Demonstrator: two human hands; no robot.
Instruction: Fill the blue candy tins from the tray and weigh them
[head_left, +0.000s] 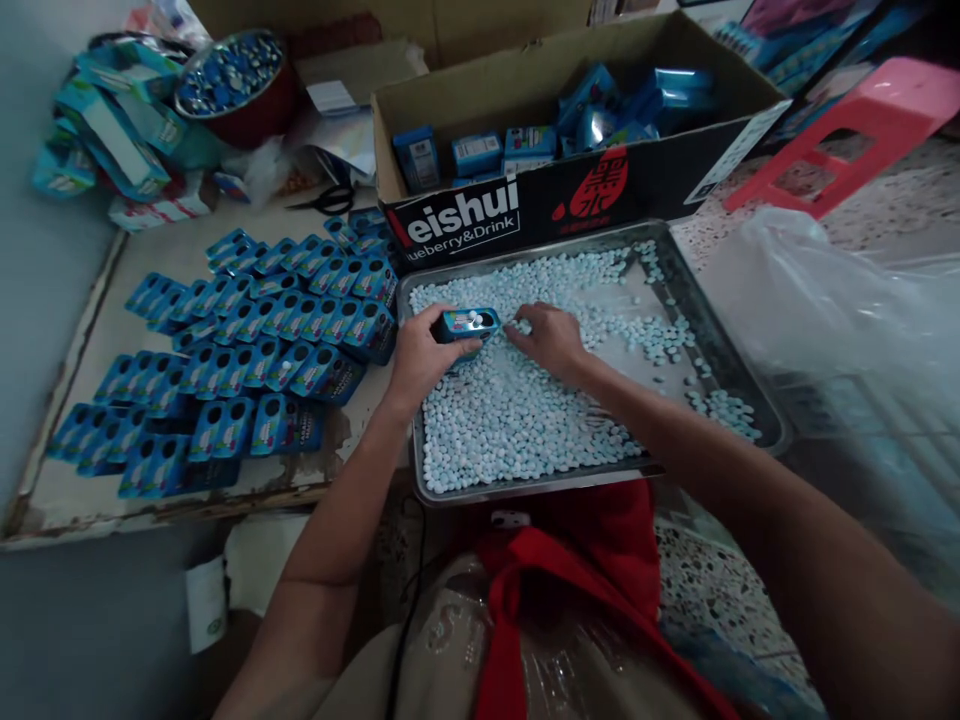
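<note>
A small blue box (463, 323) is gripped in my left hand (421, 355), fingers and thumb on its sides, above the tray. A few white pieces show at the opening in its top. Close to the box's right end, my right hand (551, 338) has its fingers drawn together just over the pale candies (517, 430); what sits between the fingertips is too small to make out. These round white and light-blue candies are spread over a metal tray (750, 378), thickest on the left and thinner at the right.
Rows of blue boxes (255, 320) stand on the table left of the tray. Behind it is a cardboard carton (480, 225) with more blue packs. Black scissors (330, 200), a red bowl (259, 112) of blue pieces, a pink stool (862, 130) and clear plastic (810, 290) lie around.
</note>
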